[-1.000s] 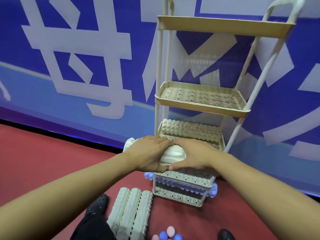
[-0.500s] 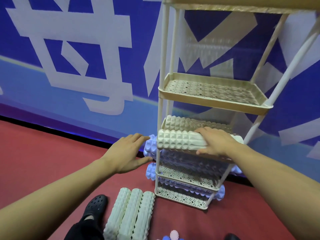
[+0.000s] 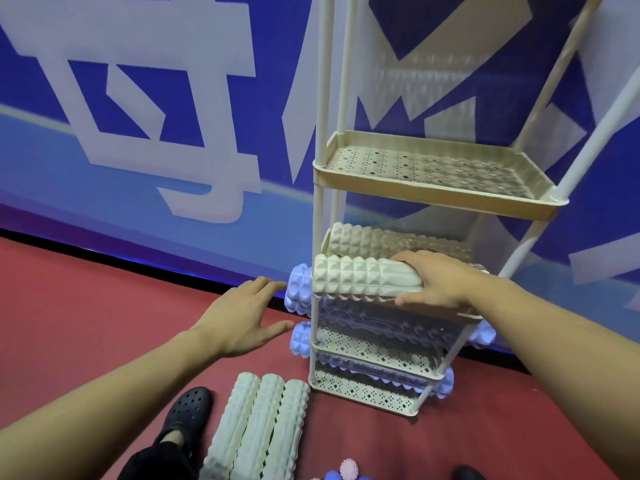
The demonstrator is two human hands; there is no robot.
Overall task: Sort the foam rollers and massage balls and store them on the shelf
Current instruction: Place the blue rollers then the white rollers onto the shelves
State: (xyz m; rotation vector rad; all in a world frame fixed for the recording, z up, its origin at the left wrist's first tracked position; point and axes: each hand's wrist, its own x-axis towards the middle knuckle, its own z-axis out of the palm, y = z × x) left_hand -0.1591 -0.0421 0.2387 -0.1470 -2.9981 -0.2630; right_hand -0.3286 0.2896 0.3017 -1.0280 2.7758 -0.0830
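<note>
Blue wall banner with white lettering behind; red floor below; cream tiered shelf stands against it, its upper visible tray bare, the tier under that carrying two cream foam rollers lying lengthwise, lower tiers holding lavender rollers whose ends stick out past the posts. Right hand lies over the front cream roller, fingers on top and thumb under its near edge; left hand spread flat, holding nothing, fingertips just beside the lavender roller's end. On floor: three pale green rollers side by side, black clog beside them, small spiky massage balls at bottom edge.
</note>
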